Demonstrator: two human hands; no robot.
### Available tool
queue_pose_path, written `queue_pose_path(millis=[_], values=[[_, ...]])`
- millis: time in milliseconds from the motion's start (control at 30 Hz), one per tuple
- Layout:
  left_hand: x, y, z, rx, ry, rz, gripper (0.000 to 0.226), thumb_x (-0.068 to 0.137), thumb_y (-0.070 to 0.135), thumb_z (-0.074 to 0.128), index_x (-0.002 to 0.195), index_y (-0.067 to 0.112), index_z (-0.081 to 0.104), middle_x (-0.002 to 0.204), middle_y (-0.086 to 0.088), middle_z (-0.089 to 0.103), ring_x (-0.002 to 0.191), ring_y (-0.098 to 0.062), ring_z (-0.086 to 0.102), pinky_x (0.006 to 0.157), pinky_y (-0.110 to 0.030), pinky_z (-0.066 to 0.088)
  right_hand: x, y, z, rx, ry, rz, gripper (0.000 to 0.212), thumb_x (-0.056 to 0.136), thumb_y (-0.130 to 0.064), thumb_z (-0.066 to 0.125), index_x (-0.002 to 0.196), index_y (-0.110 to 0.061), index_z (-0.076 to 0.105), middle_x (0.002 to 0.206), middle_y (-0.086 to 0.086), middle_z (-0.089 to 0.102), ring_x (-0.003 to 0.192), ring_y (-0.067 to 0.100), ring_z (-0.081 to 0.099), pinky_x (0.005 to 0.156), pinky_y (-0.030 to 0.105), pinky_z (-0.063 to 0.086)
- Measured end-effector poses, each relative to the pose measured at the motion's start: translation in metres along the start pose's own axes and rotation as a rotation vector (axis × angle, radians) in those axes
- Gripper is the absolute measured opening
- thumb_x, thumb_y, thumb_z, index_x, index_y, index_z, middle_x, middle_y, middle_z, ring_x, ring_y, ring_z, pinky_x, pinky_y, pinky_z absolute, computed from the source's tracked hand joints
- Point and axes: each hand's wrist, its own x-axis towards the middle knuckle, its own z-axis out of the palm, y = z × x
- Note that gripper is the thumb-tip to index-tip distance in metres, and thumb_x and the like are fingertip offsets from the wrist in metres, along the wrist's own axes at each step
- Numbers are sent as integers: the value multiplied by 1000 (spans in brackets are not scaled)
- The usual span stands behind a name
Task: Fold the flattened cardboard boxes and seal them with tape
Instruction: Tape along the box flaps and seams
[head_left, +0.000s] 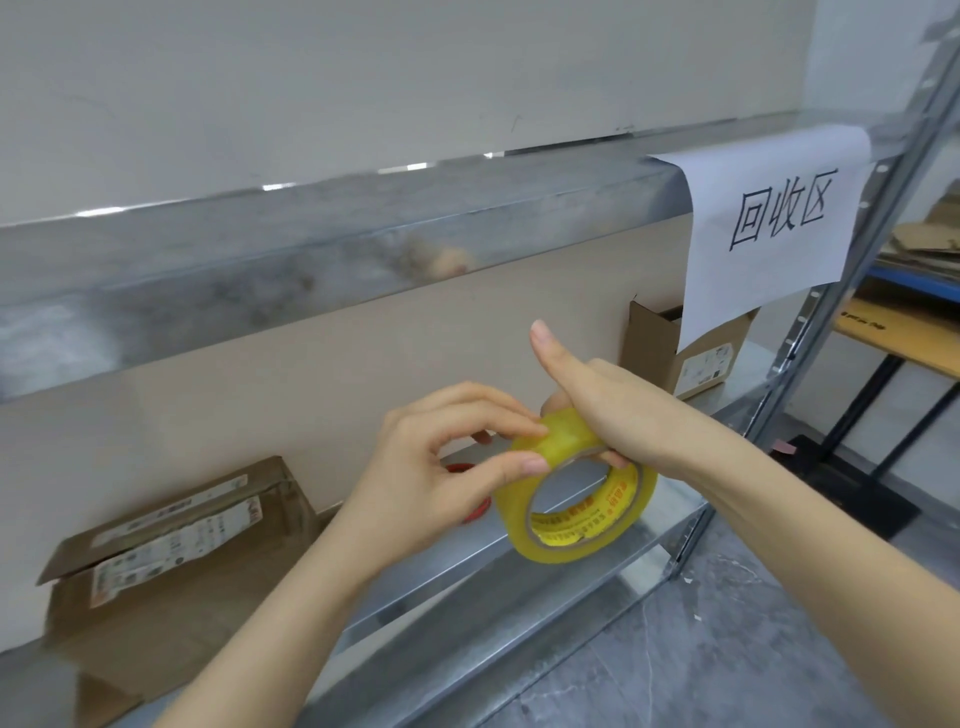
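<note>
Yellow tape roll (563, 553), at centre frame above the metal shelf (441, 597), is gripped at its top by my right hand (618, 415) while my left hand (431, 467) pinches its outer wrap; judged best practice: rotate slowly, find the loose end by fingernail, peel it squarely.

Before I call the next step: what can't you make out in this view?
Head view:
- tape end: covered by the left fingers, so I cannot tell whether it is lifted.
- red thing: mostly behind the left hand, so I cannot tell what it is.
- back box: its top is hidden by the paper sign.
- left box: labels too blurred to read.
</note>
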Motion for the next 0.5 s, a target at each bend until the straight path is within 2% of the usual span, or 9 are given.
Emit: queue_pose_path(millis=[67, 133, 267, 400, 500], values=[[-2, -2, -1, -165, 22, -117, 15, 75, 27, 75, 84, 15, 78, 93, 5, 72, 88, -13, 67, 82, -20, 49, -1, -3, 2, -17, -8, 7, 85, 84, -80, 9, 52, -8, 40, 39, 5, 32, 38, 19, 36, 56, 31, 36], [-5, -1, -2, -231, 17, -148, 14, 76, 24, 74, 82, 12, 77, 92, 3, 72, 87, -14, 68, 82, -21, 50, -1, -4, 6, -25, -27, 12, 83, 83, -81, 10, 55, -9, 41, 40, 5, 32, 39, 19, 36, 53, 29, 35], [-14, 0, 0, 105, 27, 57, 13, 90, 15, 62, 83, 5, 68, 97, 0, 69, 94, -10, 65, 84, -20, 47, -1, -7, 14, -14, -18, 19, 81, 84, -80, 12, 53, -10, 40, 44, 8, 35, 38, 17, 37, 50, 27, 34], [-20, -9, 7, 426, 76, 174, 6, 99, 15, 45, 93, 14, 47, 96, -4, 61, 86, -20, 58, 80, -22, 43, 0, -11, 22, -28, 45, -11, 73, 81, -81, 12, 48, -18, 28, 39, -4, 32, 38, 13, 34, 54, 29, 33], [-24, -10, 6, 533, 120, 212, 6, 96, 7, 46, 91, 9, 50, 88, -9, 59, 78, -23, 54, 72, -27, 43, 0, -11, 31, -20, 38, -65, 80, 75, -86, 6, 50, -16, 34, 44, -1, 40, 44, 14, 39, 59, 33, 38]])
